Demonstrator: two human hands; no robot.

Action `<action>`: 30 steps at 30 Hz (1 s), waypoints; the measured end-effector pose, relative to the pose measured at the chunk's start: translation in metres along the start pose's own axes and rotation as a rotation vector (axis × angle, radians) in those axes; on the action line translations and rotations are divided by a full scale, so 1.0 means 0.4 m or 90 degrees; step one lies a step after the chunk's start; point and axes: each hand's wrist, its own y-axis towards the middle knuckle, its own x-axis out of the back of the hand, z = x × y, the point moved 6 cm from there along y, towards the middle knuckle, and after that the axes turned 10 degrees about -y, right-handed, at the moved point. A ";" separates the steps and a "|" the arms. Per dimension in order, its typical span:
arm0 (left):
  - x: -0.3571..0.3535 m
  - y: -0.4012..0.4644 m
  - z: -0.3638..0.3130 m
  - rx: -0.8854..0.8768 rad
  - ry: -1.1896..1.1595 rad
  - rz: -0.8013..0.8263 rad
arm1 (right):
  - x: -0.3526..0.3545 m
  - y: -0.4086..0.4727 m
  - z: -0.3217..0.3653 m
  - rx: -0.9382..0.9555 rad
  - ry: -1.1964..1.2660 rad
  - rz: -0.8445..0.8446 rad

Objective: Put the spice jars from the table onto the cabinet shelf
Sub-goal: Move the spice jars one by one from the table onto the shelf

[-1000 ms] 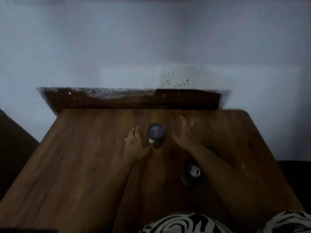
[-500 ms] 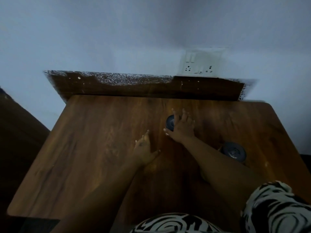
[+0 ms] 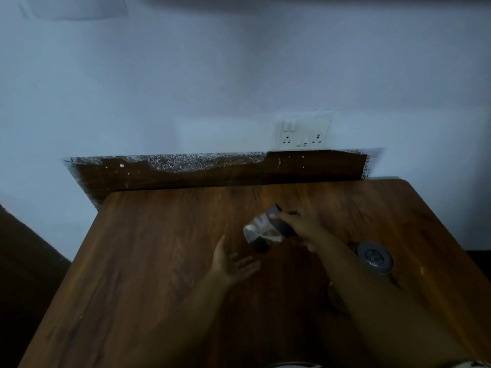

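Dim room, wooden table (image 3: 148,274) shoved against a pale wall with a socket plate (image 3: 303,132) above its far edge. Left of the tilted spice jar (image 3: 261,231), the left hand (image 3: 232,262) sits palm-up with fingers loosely spread, holding nothing, while the right hand (image 3: 303,225) grips that jar by its dark lid end, lifted off the table. Right of it, a second jar (image 3: 374,257) stands on the tabletop, grey lid up, just past the right forearm.

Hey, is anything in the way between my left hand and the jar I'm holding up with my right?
Nothing visible: the open left hand sits just below the tilted jar held by the right hand.
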 end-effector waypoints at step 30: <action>-0.263 -0.136 -0.026 -0.169 0.333 0.327 | 0.057 -0.108 0.149 0.135 0.327 0.243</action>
